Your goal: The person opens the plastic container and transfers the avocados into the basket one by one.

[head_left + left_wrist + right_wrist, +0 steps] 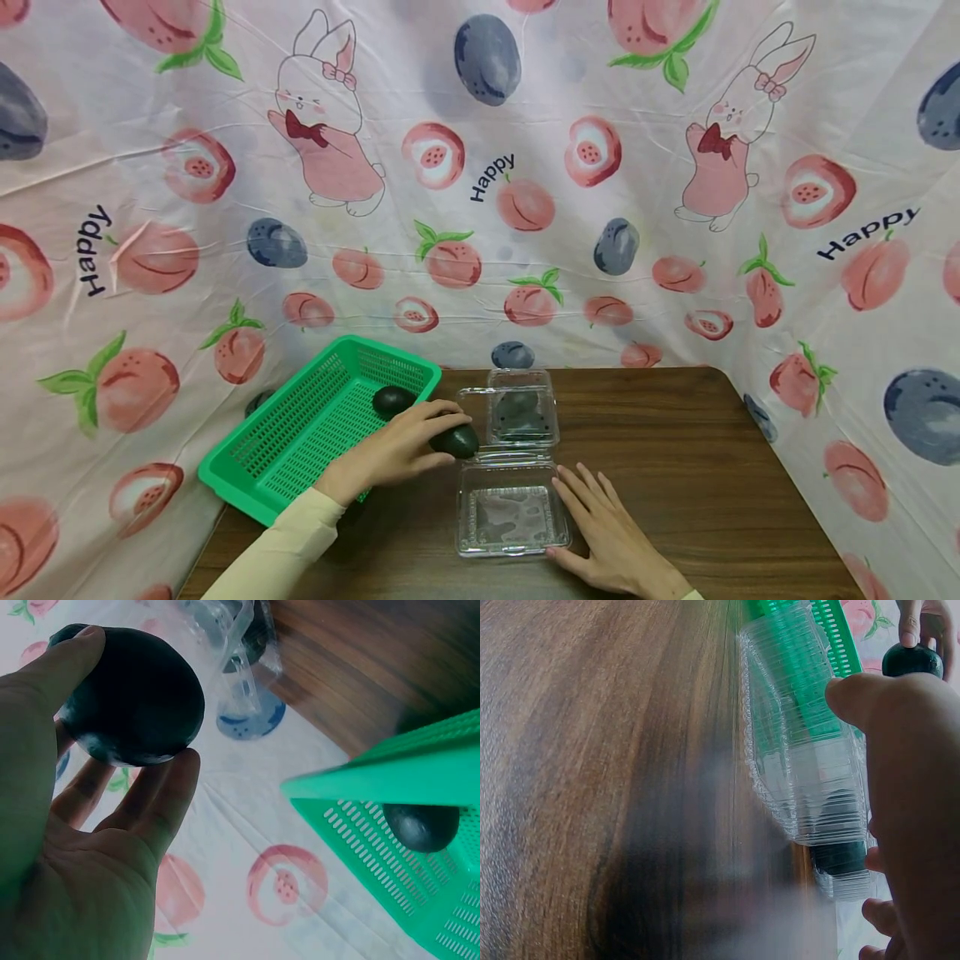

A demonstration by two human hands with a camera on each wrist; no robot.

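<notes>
My left hand (405, 442) holds a dark green avocado (460, 442) between thumb and fingers, over the table between the basket and the clear boxes. The left wrist view shows the thumb on one side of this avocado (139, 697) and fingertips on the other. A clear plastic clamshell box (513, 521) lies with its lid up in front of me. My right hand (607, 529) rests at its right side, fingers straight along the rim. Behind it stands another clear box (551, 417) with a dark avocado (519, 414) inside.
To the left, a green slatted basket (262, 492) holds one dark avocado (393, 402) at its far right end. Brown wooden table (675, 467) extends to the right of the boxes. A printed cloth (525, 125) hangs at the back and sides.
</notes>
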